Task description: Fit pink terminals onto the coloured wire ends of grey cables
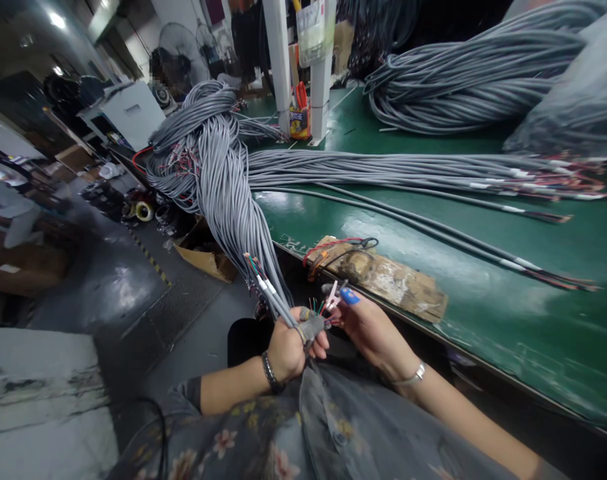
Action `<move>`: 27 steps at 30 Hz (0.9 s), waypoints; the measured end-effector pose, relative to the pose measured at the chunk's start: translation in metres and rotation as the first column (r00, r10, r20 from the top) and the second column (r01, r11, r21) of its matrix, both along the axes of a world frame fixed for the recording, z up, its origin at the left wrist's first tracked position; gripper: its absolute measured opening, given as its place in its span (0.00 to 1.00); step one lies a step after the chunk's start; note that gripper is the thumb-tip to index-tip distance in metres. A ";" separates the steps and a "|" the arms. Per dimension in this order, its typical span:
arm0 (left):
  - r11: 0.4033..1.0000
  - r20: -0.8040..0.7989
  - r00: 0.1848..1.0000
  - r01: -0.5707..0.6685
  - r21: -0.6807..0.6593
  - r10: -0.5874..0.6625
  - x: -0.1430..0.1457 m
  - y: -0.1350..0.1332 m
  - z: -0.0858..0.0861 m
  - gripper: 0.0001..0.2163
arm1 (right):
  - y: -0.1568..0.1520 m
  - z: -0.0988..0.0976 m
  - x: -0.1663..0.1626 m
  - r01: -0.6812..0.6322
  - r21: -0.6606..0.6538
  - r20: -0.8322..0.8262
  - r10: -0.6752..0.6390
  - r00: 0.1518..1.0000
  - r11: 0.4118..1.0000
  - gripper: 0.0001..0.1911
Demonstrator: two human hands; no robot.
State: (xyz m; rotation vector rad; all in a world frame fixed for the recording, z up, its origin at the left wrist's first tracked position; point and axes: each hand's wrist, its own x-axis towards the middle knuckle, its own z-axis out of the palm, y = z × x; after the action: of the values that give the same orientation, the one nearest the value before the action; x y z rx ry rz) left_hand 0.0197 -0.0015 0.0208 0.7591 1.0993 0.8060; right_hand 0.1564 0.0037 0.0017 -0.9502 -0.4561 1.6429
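My left hand [287, 348] is closed around the ends of a few grey cables [278, 308], and grey wrapping covers some of its fingertips. Thin coloured wires [319, 307] fan out of its grip toward the right. Close beside it, my right hand [368, 330] pinches at these wire ends, with blue tape [349, 296] on the thumb. Between its fingers shows a small pale pink piece [333, 297] that I cannot identify. Other cable ends with white sleeves [266, 285] stick up behind my left hand.
A thick bundle of grey cables [228, 180] hangs over the edge of the green table [483, 247]. More cables [383, 168] lie across it. A worn wooden block [393, 287] with red and black leads sits at the near edge. Coiled cables [463, 80] lie behind.
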 end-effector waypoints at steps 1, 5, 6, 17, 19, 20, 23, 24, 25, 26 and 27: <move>1.000 0.008 1.000 -0.003 -0.010 0.004 0.000 0.000 0.000 0.21 | 0.000 -0.001 0.000 0.009 0.006 0.018 -0.009 1.000 1.000 0.22; 0.999 0.056 0.998 -0.013 -0.041 0.015 -0.002 0.002 0.001 0.21 | 0.002 -0.006 -0.002 0.045 0.046 0.024 -0.046 0.999 0.998 0.24; 0.999 0.065 0.998 -0.013 -0.044 0.016 -0.002 0.002 0.001 0.22 | 0.002 -0.007 -0.003 0.045 0.047 0.003 -0.045 0.999 0.998 0.25; 1.000 0.035 0.999 0.002 -0.017 -0.001 0.000 0.002 -0.006 0.20 | 0.011 -0.010 -0.008 0.080 0.004 -0.207 -0.077 0.975 0.997 0.18; 1.000 0.021 1.000 0.015 -0.013 -0.014 0.000 0.003 -0.007 0.20 | 0.012 -0.011 -0.009 0.114 -0.011 -0.204 -0.114 0.972 0.993 0.19; 1.000 0.016 1.000 0.021 -0.014 -0.021 0.000 0.003 -0.007 0.20 | 0.012 -0.011 -0.009 0.126 -0.017 -0.201 -0.126 0.971 0.992 0.19; 0.999 0.001 0.999 0.040 -0.021 -0.040 -0.001 0.003 -0.005 0.20 | 0.012 -0.010 -0.009 0.123 -0.014 -0.188 -0.123 0.974 0.992 0.20; 0.999 -0.003 0.999 0.046 -0.023 -0.046 -0.002 0.002 -0.005 0.20 | 0.011 -0.010 -0.009 0.115 -0.011 -0.185 -0.115 0.976 0.993 0.20; 0.998 -0.007 0.999 0.052 -0.022 -0.052 -0.002 0.002 -0.004 0.20 | 0.011 -0.010 -0.009 0.108 -0.011 -0.183 -0.108 0.977 0.994 0.21; 0.998 -0.010 0.998 0.058 -0.021 -0.058 -0.002 0.002 -0.004 0.20 | 0.011 -0.009 -0.009 0.108 -0.013 -0.184 -0.109 0.977 0.994 0.21; 0.998 -0.012 0.998 0.063 -0.018 -0.064 -0.003 0.002 -0.003 0.20 | 0.011 -0.009 -0.009 0.115 -0.019 -0.187 -0.116 0.975 0.993 0.21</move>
State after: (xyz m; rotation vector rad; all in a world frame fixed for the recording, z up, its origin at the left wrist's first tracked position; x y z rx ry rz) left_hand 0.0171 0.0001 0.0177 0.7812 1.0870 0.7375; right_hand 0.1470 0.0149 -0.0075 -0.8025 -0.2610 1.6112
